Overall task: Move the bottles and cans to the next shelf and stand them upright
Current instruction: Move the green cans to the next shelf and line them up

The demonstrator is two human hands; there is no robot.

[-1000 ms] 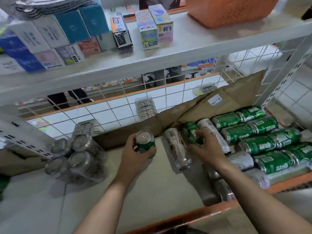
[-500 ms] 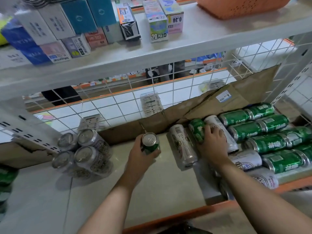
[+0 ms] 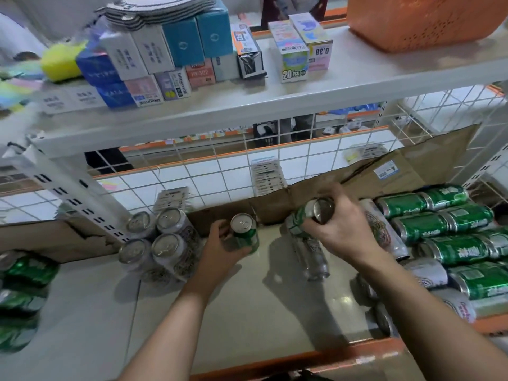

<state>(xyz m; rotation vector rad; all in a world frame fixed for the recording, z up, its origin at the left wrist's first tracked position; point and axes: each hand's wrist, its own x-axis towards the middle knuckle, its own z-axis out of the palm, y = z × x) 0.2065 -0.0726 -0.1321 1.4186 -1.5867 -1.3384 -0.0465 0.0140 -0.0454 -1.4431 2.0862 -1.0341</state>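
Tilted green can (image 3: 312,213) newly aloft, half-hidden

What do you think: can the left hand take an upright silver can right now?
Probably not yet: the left hand grips a green can, though nothing stands between it and the upright silver cans.

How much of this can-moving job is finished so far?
Done: four silver cans stand upright at left. In hand: the left hand holds an upright green can; the right hand grips a tilted green can. Left: a pile of cans, green and silver, lies sideways at right.
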